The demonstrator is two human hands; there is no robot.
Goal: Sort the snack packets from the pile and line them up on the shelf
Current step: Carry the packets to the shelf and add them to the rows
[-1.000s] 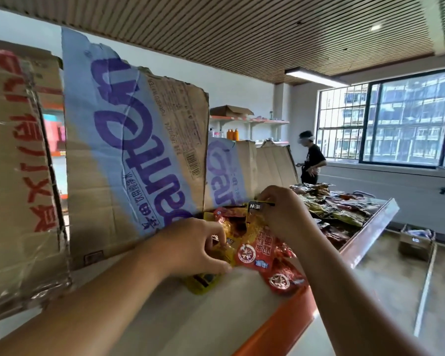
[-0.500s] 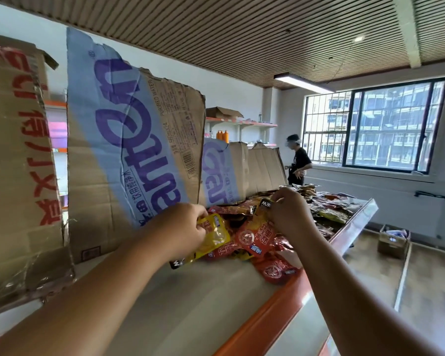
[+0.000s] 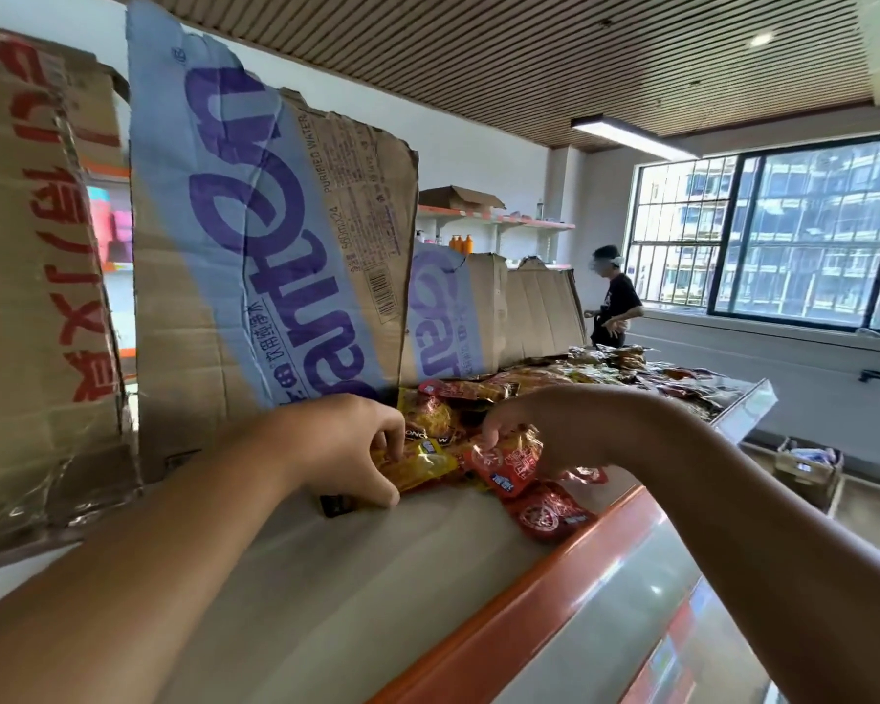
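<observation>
A tall sheet of cardboard with a blue band and purple lettering fills the upper left of the frame, standing upright at the back of the shelf. A second brown sheet with red characters stands beside it at the far left edge. The shelf runs from the lower middle toward the right middle, pale on top with an orange front edge. A large window takes up the upper right.

The pile of snack packets lies along the shelf from the centre toward the right, against more cardboard. Both forearms reach in from the bottom corners and meet at the near end of the pile.

The left hand, just left of centre, has its fingers curled and pinches a yellow packet between fingertips and thumb, low over the shelf surface. A small dark packet shows under its thumb. The right hand, just right of centre, has its fingers bent down over the top edge of a red packet and holds it; this packet touches the yellow one. Another red packet lies flat in front, near the orange edge.

A person in a dark shirt stands beyond the pile by the window. A cardboard box sits on the floor at right.
</observation>
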